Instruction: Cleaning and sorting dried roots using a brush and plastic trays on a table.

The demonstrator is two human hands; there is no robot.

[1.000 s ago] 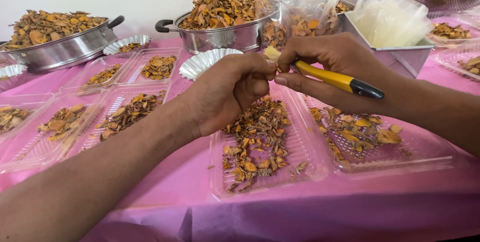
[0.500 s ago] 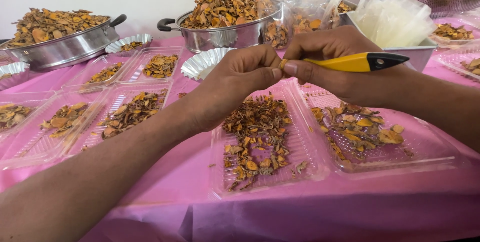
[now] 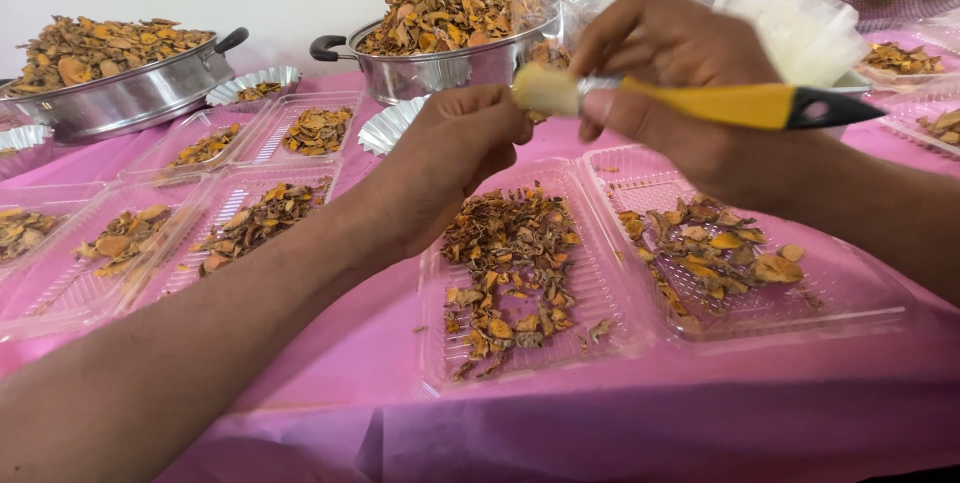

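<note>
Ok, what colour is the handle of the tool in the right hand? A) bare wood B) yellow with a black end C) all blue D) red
B: the right hand grips a tool whose handle is yellow with a black end, its tip at a pale piece that the left hand holds.

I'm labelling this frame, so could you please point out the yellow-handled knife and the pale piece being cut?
yellow-handled knife (image 3: 735, 103), head view, middle of handle.
pale piece (image 3: 545, 90), head view, its cut face.
</note>
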